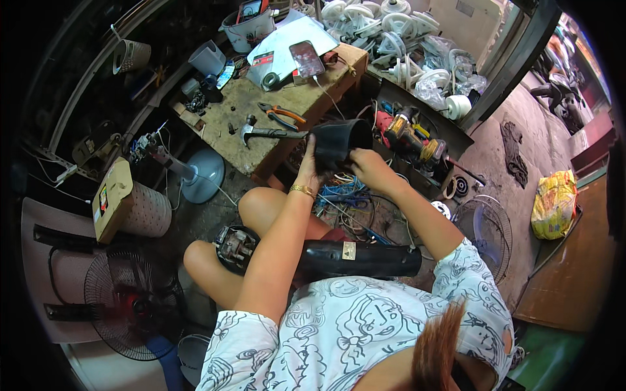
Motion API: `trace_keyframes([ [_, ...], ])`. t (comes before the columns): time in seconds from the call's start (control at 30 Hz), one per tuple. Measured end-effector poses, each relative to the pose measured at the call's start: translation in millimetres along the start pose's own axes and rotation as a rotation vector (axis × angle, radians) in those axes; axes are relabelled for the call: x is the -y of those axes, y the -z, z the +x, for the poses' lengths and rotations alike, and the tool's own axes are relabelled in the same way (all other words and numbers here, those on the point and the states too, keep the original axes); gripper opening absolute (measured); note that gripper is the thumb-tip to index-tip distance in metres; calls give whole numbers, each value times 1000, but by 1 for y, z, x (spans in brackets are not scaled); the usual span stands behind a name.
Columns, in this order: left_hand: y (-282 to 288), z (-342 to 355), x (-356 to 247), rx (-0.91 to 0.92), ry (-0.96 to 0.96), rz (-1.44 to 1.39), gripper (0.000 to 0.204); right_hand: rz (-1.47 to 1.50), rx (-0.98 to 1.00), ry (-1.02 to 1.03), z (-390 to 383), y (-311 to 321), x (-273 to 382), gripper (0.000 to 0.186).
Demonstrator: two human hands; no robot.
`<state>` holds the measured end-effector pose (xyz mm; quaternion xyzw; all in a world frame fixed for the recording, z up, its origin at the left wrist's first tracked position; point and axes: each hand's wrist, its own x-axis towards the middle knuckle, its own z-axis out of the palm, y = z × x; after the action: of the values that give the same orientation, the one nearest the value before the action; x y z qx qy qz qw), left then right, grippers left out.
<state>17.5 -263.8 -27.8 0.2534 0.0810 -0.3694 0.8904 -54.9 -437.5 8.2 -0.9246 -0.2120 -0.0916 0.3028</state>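
My left hand (312, 163) grips the left side of a black plastic cylindrical housing (339, 140), thumb raised along it. My right hand (365, 166) holds its right side near the bottom, fingers curled and partly hidden. Just beyond, on the worn wooden bench (222, 140), lie a claw hammer (257, 133), its handle running behind the housing, and orange-handled pliers (280, 116). Across my lap rests a long black tube (385, 259), and at its left sits an exposed motor unit (236, 251).
Left are fans (134, 303), a grey round stand (202, 174) and a bucket with cardboard (143, 215). Right are a toolbox with drill (414, 140), a fan guard (486, 234) and a yellow bag (553, 205). Cables (345, 195) tangle below my hands; white parts (401, 26) pile behind.
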Motion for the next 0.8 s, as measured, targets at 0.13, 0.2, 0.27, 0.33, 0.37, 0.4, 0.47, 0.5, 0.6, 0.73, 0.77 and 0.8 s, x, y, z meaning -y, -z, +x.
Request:
trace_keyframes([
  [0.13,-9,4,10,-19,-91,-33,78,-75,48,-164,-1,3,-16,22],
  [0.2,-12,12,21,-26,-89,72,81,-135,-232,28,10,-4,-11,24],
  [0.27,7,15,12,10,-110,24,80,-253,-116,-47,27,-8,9,23],
  [0.33,13,16,-1,50,-112,10,81,-240,118,-186,19,-8,9,17],
  [0.37,12,15,-5,48,-96,15,81,-235,115,-202,15,-6,9,17],
  [0.4,9,14,-7,122,-64,25,80,-189,11,-147,11,-1,11,16],
  [0.47,-4,26,1,136,-76,15,79,-144,-97,-96,14,-1,6,16],
  [0.5,-11,39,9,121,-169,136,79,-194,-162,-117,25,-10,-10,16],
  [0.6,-6,43,10,98,-118,-3,82,-213,-137,-108,24,-5,-8,16],
  [0.73,0,44,0,36,-78,0,80,-188,-68,-61,13,3,-5,18],
  [0.77,-15,53,20,0,-178,141,81,-328,7,-143,8,2,-22,19],
  [0.8,-21,56,27,-36,-184,97,81,-379,-64,-110,9,5,-27,20],
])
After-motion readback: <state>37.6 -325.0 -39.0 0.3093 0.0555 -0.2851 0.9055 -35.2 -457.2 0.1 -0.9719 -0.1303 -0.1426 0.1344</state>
